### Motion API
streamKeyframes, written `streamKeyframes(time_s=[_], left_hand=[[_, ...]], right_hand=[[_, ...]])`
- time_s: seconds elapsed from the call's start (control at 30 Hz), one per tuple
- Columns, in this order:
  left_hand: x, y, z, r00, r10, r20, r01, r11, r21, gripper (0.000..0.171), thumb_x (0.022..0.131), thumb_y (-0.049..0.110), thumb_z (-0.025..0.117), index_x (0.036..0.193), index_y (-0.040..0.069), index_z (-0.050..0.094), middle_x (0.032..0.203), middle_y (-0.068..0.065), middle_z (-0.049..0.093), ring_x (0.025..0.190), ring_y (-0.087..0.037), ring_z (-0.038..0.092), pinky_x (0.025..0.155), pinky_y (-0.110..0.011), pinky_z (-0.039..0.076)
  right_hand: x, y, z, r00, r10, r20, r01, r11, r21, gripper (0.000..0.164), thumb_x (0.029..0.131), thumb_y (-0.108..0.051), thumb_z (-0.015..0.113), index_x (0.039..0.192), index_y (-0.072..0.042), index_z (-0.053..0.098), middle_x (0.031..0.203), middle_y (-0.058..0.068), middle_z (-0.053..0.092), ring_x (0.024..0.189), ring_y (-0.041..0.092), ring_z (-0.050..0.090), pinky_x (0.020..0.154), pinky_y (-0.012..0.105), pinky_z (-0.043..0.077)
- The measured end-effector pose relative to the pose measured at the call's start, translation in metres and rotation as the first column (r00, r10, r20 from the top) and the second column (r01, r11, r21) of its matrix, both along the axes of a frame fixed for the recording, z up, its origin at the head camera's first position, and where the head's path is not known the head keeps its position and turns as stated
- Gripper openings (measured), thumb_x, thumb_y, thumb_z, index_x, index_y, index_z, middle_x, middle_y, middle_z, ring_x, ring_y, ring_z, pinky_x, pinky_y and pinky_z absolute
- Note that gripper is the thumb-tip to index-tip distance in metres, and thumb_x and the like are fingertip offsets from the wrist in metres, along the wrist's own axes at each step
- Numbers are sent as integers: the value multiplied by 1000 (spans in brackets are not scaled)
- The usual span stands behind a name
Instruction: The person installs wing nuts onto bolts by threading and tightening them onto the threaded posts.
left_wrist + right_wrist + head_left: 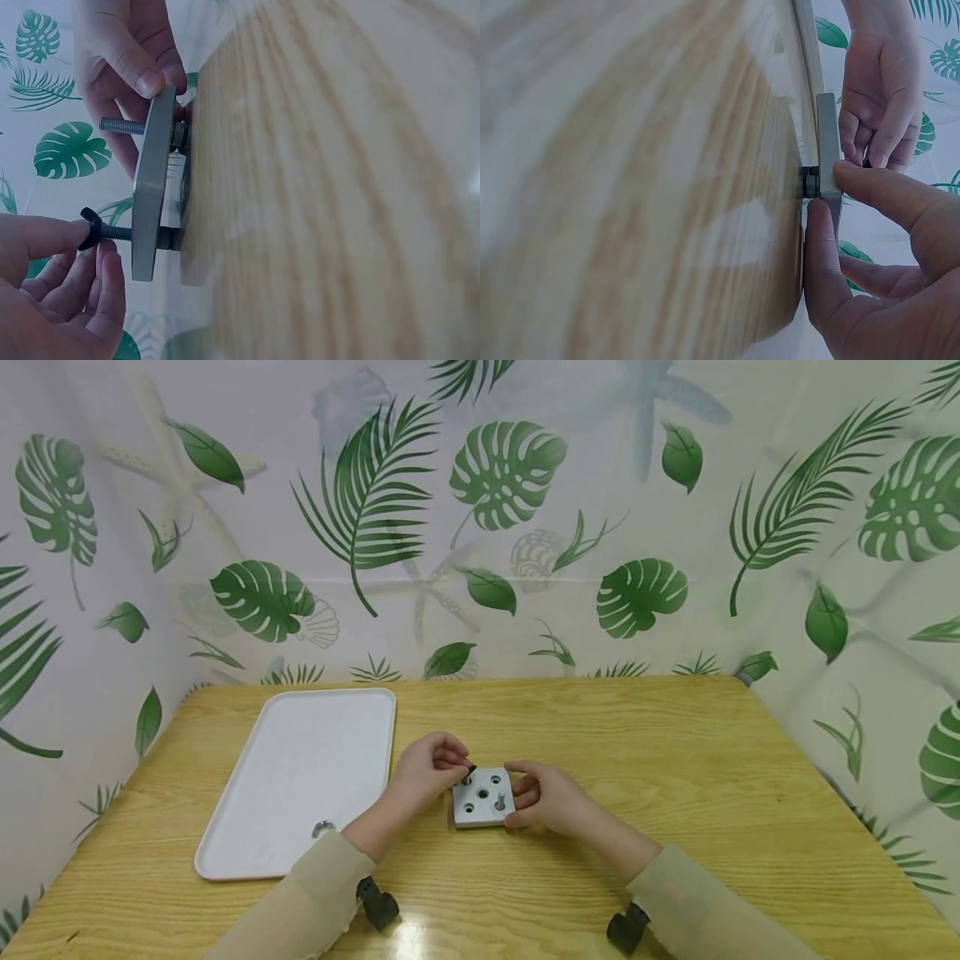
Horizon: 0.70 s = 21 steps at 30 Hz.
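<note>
A square metal plate with several holes is on the table between both hands. Two threaded bolts stick up through it, with their heads underneath, between plate and table. My left hand pinches a black wing nut between thumb and fingers, at the upper end of one bolt. The other bolt stands bare near the right hand. With thumb on top and fingers at its side, my right hand grips the plate's right edge. In the right wrist view the wing nut is mostly hidden behind the left fingers.
A white tray lies at left on the wooden table, close to the left forearm. Near its front right corner sits a small curved silver metal piece. A leaf-patterned cloth hangs behind the table.
</note>
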<state>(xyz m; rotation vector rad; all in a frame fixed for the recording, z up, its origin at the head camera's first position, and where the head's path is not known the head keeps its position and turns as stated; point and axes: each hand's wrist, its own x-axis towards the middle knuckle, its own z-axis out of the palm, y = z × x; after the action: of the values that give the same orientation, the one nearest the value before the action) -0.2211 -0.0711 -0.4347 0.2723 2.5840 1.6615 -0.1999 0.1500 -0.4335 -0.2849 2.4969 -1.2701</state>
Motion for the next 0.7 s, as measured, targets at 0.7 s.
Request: streamKeyframes(time_s=[0.7], left_hand=[[-1,3,-4,999,38,-31,-41,992,-122,34,92,20,85,116,3,69,97,-6,62,83,-17,57,72,-27,46]], right_hand=[[-1,-1,-2,1000,-14,-8,14,1000,11,81,83,-2,89,154,3,50,122,17,70,100,19,72,87,34,61]])
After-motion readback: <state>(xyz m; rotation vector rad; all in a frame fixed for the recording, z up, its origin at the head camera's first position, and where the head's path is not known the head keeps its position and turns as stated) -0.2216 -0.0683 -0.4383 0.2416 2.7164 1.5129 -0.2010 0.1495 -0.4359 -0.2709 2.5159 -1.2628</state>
